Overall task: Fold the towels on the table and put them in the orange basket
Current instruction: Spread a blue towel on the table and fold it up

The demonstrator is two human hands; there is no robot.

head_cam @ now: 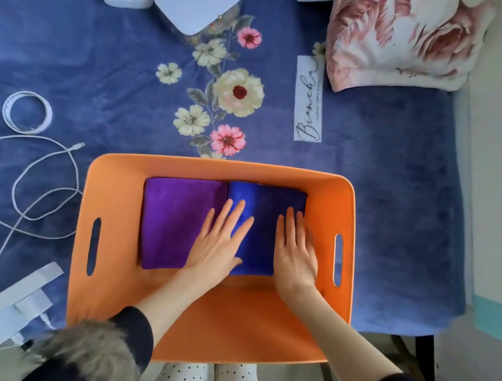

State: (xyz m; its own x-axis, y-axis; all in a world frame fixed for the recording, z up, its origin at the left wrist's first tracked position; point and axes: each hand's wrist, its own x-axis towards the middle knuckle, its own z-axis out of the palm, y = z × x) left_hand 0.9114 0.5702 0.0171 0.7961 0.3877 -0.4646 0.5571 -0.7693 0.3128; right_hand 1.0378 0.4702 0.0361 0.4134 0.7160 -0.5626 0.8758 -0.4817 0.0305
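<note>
The orange basket stands at the near edge of the blue floral cloth. Two folded towels lie flat side by side on its floor: a purple towel on the left and a blue towel on the right. My left hand lies flat with straight, spread fingers over the seam between the two towels. My right hand presses flat on the blue towel's right edge, fingers straight and together. Neither hand grips anything.
A white cable and a coiled white cable lie left of the basket, with a white charger and box at the near left. A white lidded box and a floral pillow sit at the far side.
</note>
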